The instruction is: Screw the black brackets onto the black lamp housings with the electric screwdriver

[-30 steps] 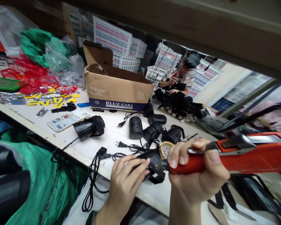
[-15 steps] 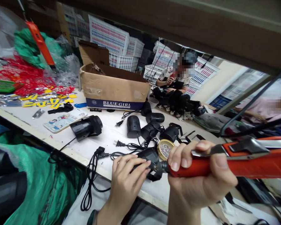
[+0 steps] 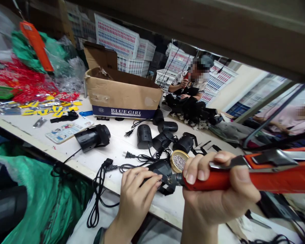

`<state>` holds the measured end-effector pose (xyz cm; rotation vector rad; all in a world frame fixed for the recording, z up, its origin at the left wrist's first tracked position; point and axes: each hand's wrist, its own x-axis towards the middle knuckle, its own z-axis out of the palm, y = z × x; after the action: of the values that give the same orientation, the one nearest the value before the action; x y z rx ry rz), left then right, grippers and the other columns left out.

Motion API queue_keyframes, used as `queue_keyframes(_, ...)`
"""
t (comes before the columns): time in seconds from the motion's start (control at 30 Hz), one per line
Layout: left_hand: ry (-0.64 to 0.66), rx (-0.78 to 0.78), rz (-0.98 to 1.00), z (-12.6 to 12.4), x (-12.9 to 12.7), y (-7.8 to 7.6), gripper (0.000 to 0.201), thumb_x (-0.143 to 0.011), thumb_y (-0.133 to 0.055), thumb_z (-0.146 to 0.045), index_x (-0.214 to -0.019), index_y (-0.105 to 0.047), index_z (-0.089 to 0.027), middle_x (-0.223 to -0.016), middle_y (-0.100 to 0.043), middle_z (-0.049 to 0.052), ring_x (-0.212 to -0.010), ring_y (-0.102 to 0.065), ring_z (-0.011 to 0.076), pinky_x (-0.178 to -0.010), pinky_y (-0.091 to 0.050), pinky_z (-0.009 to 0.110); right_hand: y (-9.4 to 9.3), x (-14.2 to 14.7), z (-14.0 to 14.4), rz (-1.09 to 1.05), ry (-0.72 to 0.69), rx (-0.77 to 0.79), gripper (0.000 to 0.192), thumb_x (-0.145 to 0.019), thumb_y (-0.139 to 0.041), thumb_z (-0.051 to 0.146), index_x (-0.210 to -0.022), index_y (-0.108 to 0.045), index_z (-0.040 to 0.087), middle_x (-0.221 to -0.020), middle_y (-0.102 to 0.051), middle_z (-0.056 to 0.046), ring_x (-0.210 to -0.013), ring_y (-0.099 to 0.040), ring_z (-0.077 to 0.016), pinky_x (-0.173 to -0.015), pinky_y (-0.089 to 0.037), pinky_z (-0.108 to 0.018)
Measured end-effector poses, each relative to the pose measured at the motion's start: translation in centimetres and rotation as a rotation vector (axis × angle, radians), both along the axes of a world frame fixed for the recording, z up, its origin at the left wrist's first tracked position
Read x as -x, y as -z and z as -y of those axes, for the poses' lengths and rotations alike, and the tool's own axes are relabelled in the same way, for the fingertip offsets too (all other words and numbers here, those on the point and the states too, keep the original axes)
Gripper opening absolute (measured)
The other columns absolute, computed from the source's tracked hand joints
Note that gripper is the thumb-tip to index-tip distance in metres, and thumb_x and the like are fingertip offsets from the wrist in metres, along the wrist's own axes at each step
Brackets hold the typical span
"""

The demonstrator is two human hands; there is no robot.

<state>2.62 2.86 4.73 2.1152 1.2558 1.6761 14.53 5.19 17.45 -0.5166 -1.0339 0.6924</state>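
My right hand [image 3: 216, 189] is wrapped round a red electric screwdriver [image 3: 266, 176], with a finger on its metal lever. The driver's tip points left, towards the fingertips of my left hand [image 3: 137, 193]. Thumb and forefinger of the left hand pinch a tiny shiny piece that looks like a screw. Just behind these fingers lies a black cylindrical lamp housing [image 3: 162, 168] with a bracket, partly hidden by my left hand. Close by stands a round yellowish dish [image 3: 179, 161] of small silver screws.
More black housings [image 3: 144, 136] with cords and plugs lie on the white table [image 3: 117, 135]. A cardboard box [image 3: 122, 96] stands behind. At left are a phone [image 3: 68, 130], yellow-handled pieces, red netting and a hanging red driver [image 3: 37, 45]. A co-worker [image 3: 190, 84] sits across.
My left fingertips have drawn slightly back from the driver's tip and closed together, with a small shiny piece showing between them. The driver has barely moved.
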Motion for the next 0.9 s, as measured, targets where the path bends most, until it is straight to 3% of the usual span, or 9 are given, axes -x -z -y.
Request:
queue_keyframes(0.1,0.019,0.024,-0.07,0.0,0.0,-0.1,0.027,-0.102,-0.056,-0.012,-0.124,-0.065,-0.026,-0.112,-0.073,0.001,-0.114,-0.055,0.0227,-0.101,-0.039,0.04,0.1,0.2,-0.2,0.004,-0.001,0.001,0.018,-0.089,-0.066,0.035,-0.081,-0.068,0.019,-0.05,-0.049,0.005,-0.035,-0.045,-0.0131,-0.038,-0.04,-0.023)
queue_keyframes(0.2,-0.021,0.095,-0.165,0.1,0.1,0.1,0.042,-0.104,-0.057,-0.027,-0.145,-0.05,-0.02,-0.135,-0.064,0.009,-0.131,-0.049,0.0267,-0.109,-0.036,0.043,0.2,0.4,-0.7,-0.024,0.022,0.022,0.017,-0.086,-0.069,0.034,-0.08,-0.067,0.018,-0.05,-0.049,0.005,-0.035,-0.046,-0.0131,-0.037,-0.039,-0.022)
queue_keyframes(0.27,-0.058,0.144,-0.199,0.1,0.2,0.4,0.052,-0.102,-0.06,-0.036,-0.148,-0.044,-0.017,-0.141,-0.059,0.012,-0.135,-0.046,0.0285,-0.111,-0.036,0.044,0.4,0.5,-1.2,-0.052,0.05,0.035,0.018,-0.084,-0.07,0.034,-0.078,-0.066,0.018,-0.049,-0.049,0.005,-0.035,-0.046,-0.0124,-0.037,-0.038,-0.02)
queue_keyframes(0.5,-0.042,0.267,-0.262,-0.1,0.1,1.8,0.063,-0.094,-0.07,-0.035,-0.148,-0.041,-0.023,-0.143,-0.055,0.013,-0.131,-0.051,0.0325,-0.106,-0.046,0.052,1.2,0.7,-2.5,-0.108,0.092,0.095,0.022,-0.079,-0.075,0.036,-0.076,-0.063,0.018,-0.048,-0.048,0.005,-0.035,-0.044,-0.0122,-0.035,-0.039,-0.021)
queue_keyframes(0.7,-0.027,0.299,-0.25,-0.1,-0.1,2.0,0.072,-0.086,-0.078,-0.029,-0.147,-0.039,-0.022,-0.139,-0.058,0.013,-0.127,-0.056,0.0328,-0.103,-0.051,0.052,1.9,1.0,-3.0,-0.079,0.07,0.118,0.023,-0.079,-0.076,0.037,-0.077,-0.062,0.018,-0.049,-0.048,0.006,-0.035,-0.045,-0.0126,-0.037,-0.039,-0.022)
queue_keyframes(0.9,0.01,0.352,-0.243,-0.2,-0.1,2.2,0.08,-0.083,-0.081,-0.024,-0.149,-0.035,-0.026,-0.139,-0.058,0.011,-0.125,-0.057,0.0317,-0.102,-0.052,0.05,1.4,1.1,-3.1,-0.028,0.037,0.107,0.018,-0.081,-0.074,0.033,-0.079,-0.064,0.018,-0.049,-0.049,0.006,-0.035,-0.046,-0.0125,-0.038,-0.04,-0.021)
